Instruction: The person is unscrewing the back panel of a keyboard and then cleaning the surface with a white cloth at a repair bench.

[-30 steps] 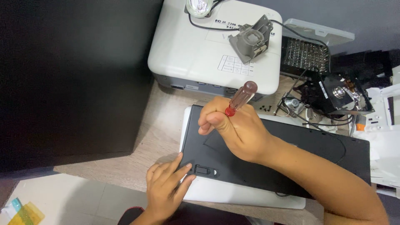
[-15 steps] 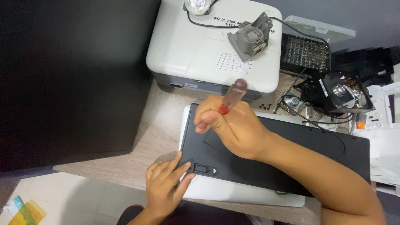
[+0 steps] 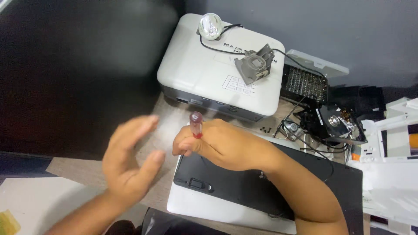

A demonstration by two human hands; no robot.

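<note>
My right hand point(image 3: 226, 146) is closed around a screwdriver with a dark red handle point(image 3: 196, 121), held nearly upright over the left end of a flat black panel point(image 3: 244, 187). The panel lies on a white base point(image 3: 204, 209). My left hand point(image 3: 128, 163) hovers open and blurred, fingers apart, just left of the panel and touching nothing. The screwdriver's tip is hidden under my right hand.
A white projector point(image 3: 209, 74) stands behind, with a lamp bulb point(image 3: 210, 25) and a grey lens bracket point(image 3: 254, 65) on top. A dark perforated part point(image 3: 305, 82) and black components with wires point(image 3: 331, 126) lie to the right. White parts point(image 3: 392, 143) sit at the far right.
My left hand has lifted off the black panel and swung left, now open in the air. The screwdriver has tipped more upright. The camera view has moved closer.
</note>
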